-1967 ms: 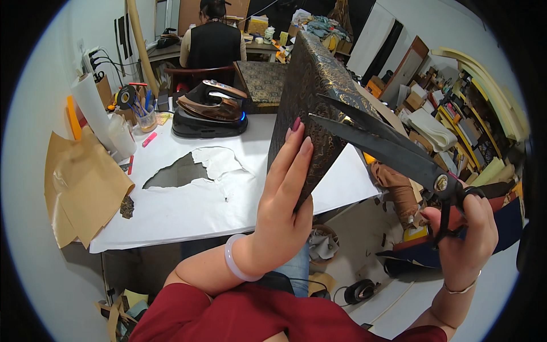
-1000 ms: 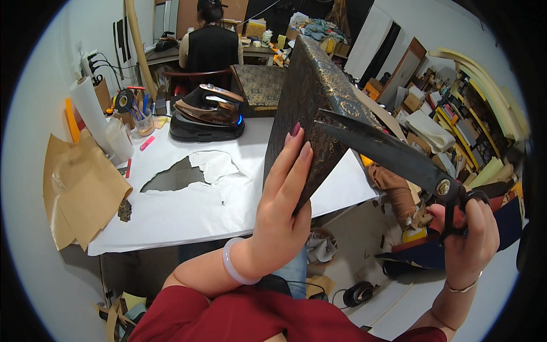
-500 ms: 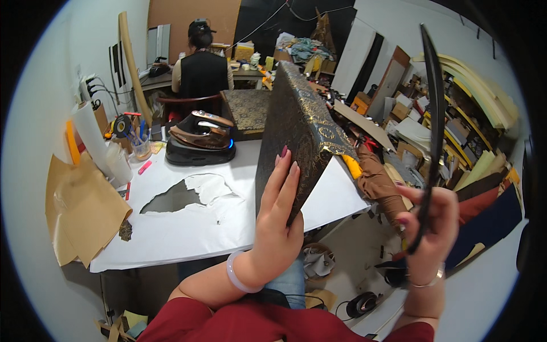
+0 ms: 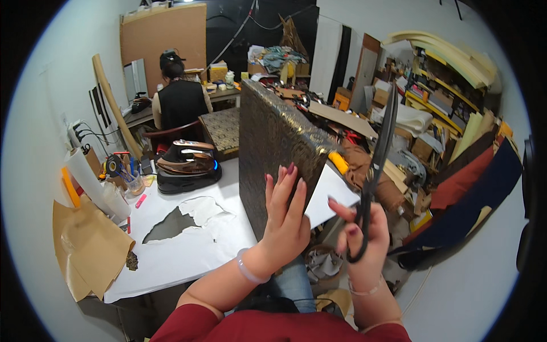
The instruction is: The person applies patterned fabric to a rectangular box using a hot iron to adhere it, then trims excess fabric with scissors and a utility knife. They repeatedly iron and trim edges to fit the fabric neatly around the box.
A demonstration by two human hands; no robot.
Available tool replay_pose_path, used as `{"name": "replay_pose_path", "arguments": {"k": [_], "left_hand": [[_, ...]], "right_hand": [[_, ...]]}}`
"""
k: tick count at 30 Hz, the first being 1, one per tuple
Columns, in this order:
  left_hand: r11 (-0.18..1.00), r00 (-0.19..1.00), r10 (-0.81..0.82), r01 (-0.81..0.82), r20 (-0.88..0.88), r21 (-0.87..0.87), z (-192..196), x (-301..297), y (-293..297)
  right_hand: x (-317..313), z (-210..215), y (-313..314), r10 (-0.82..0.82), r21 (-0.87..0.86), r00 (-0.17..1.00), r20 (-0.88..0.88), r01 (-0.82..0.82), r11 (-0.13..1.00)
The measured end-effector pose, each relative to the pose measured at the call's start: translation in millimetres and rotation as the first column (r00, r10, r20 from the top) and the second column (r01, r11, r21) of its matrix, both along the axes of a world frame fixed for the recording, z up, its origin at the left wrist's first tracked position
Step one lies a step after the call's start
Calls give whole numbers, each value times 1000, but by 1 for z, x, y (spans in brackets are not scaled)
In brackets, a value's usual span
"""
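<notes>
A thick panel (image 4: pixel 259 154) covered in dark brocade with gold patterning stands on edge over the table's right part. My left hand (image 4: pixel 285 211) lies against its lower face, fingers stretched and spread; the thumb is partly hidden. In my right hand (image 4: pixel 367 239) are long black scissors (image 4: pixel 380 151), held upright by the handles with the blades pointing up. They are right of the panel's near end, apart from it. Behind the panel, a second brocade-covered piece (image 4: pixel 221 130) lies flat.
White paper (image 4: pixel 165 268) with a torn hole covers the table. An iron (image 4: pixel 188 171) sits on its base at the back. Brown paper (image 4: pixel 91 245) and a white roll (image 4: pixel 88 179) are at the left. A seated person (image 4: pixel 181 105) works beyond. Fabric rolls (image 4: pixel 473 176) crowd the right.
My right hand has brought the scissors leftward, closer to the panel. The fingers of my left hand have spread wider on the panel's face. The view has shifted.
</notes>
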State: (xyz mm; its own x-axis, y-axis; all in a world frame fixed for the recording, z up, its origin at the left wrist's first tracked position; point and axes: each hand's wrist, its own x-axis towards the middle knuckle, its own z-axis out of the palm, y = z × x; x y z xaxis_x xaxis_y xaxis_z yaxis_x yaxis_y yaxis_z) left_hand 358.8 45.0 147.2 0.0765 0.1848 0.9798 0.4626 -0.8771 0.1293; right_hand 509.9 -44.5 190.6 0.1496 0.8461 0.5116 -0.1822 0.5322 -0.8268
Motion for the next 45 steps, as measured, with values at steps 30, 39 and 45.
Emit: {"name": "replay_pose_path", "arguments": {"k": [30, 39, 45], "left_hand": [[795, 703, -66, 466, 708, -389, 15, -205, 172], [884, 780, 245, 64, 575, -463, 17, -260, 87], [782, 730, 568, -622, 380, 27, 58, -222, 48]], "right_hand": [[28, 43, 112, 88, 10, 996, -16, -88, 996], [-4, 32, 148, 350, 16, 927, -139, -351, 936], [-14, 27, 148, 442, 32, 882, -161, -443, 896]]}}
